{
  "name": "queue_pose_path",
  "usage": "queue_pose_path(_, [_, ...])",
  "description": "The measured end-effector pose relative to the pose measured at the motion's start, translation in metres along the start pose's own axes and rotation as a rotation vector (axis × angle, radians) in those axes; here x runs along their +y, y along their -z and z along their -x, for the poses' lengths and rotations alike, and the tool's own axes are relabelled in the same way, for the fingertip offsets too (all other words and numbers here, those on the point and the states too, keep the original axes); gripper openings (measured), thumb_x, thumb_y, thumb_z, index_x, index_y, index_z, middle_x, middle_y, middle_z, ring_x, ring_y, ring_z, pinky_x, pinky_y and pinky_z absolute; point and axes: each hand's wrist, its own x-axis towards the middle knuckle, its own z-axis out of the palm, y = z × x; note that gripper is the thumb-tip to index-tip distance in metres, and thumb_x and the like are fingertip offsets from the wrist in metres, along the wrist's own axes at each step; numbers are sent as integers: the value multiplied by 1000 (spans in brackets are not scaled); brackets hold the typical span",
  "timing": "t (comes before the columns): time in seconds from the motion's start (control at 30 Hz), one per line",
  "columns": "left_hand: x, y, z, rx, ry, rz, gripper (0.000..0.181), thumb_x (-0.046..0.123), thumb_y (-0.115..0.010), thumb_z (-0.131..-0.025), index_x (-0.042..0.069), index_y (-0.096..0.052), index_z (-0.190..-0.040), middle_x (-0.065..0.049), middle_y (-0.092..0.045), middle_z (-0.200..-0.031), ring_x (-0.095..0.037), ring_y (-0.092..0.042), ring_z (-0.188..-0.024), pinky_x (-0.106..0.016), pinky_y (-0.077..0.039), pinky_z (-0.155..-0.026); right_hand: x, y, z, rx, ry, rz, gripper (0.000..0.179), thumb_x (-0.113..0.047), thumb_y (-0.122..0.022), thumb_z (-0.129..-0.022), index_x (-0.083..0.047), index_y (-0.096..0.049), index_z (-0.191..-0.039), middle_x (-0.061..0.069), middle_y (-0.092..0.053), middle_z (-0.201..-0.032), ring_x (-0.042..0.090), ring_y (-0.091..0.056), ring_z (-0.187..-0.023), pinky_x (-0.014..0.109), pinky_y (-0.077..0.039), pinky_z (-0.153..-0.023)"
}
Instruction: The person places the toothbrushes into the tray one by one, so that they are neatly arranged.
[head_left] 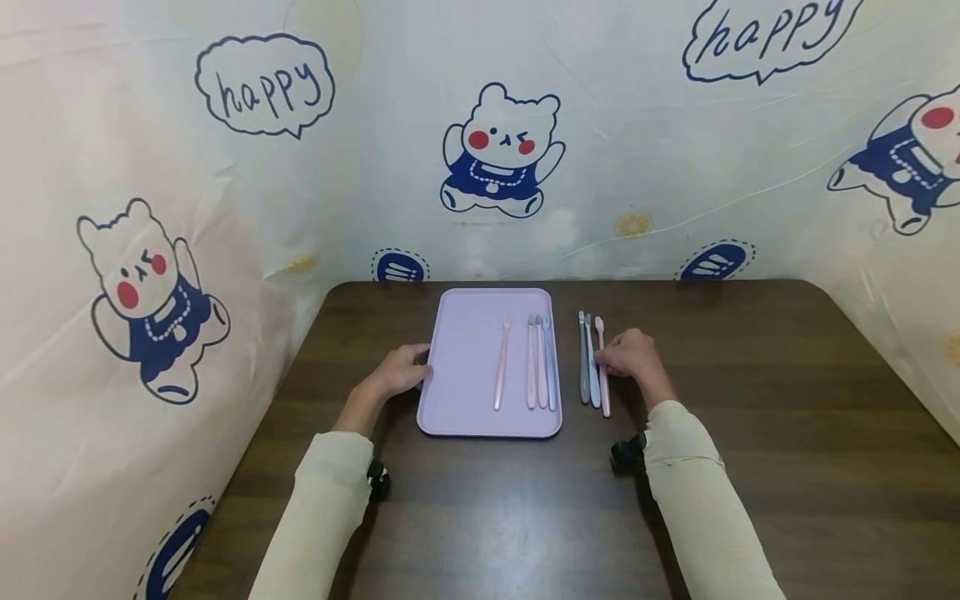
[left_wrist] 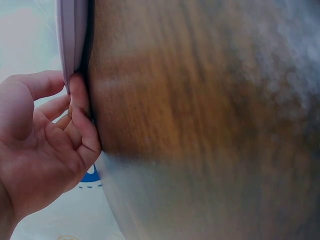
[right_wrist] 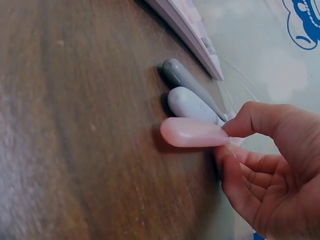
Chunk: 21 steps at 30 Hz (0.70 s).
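A lilac tray lies on the table, and my left hand pinches its left rim between thumb and fingers; the left wrist view shows that grip on the tray edge. On the tray, a pink toothbrush lies apart from two more pink toothbrushes and a blue toothbrush near the right rim. Right of the tray, my right hand pinches another pink toothbrush by its handle. Beside it lie a light blue toothbrush and a grey-blue toothbrush.
Everything stands on a dark brown wooden table with rounded far corners. A pale curtain printed with cartoon bears rises behind the table and at both sides. Dark wrist cameras sit at both cuffs.
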Motion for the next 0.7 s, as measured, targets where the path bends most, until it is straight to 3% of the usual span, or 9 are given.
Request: queue_pose_path(0.7, [0,1,-1,-15,19,11,60,21,-51,-101,7,-36,-158,-19,-58,-144,-30,-64,-110,-50,-51,-108,2,-1,-1,-42,10,-56,34,-22,-66,-94,3,-70,-117,10,-71,-92,15,-64,-76,22,-54,-66])
